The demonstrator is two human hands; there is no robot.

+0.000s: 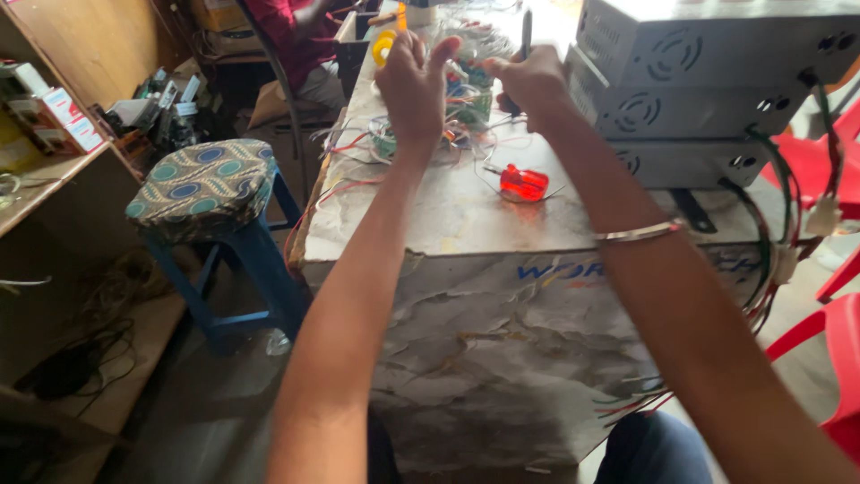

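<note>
Hands work at the far end of the surface [466, 211]; left hand [414, 85] spreads its fingers over tangled wires [466, 108]; right hand [535, 82] grips a dark tool [526, 31]; red screwdriver handle [523, 183] lies nearby.

Workbench top [448, 211]: dull grey sheet, scuffed and stained, its front face covered in wrinkled, peeling film or paper, matt and rough. On the bench: screwdriver handle [523, 183] of translucent red glossy plastic; thin plastic-sheathed wires [376, 134], smooth; a dark tool [526, 34] in the right hand [535, 79], possibly matt plastic, too blurred to tell; stacked cases [699, 81] at the bench's right, grey painted sheet metal with a satin finish and punched vents. Left of the bench: stool [208, 184] with a patterned woven cloth cushion on blue-painted wood legs, and bare matt wooden shelves [54, 179]; right of it, glossy red plastic chairs [829, 358].
</note>
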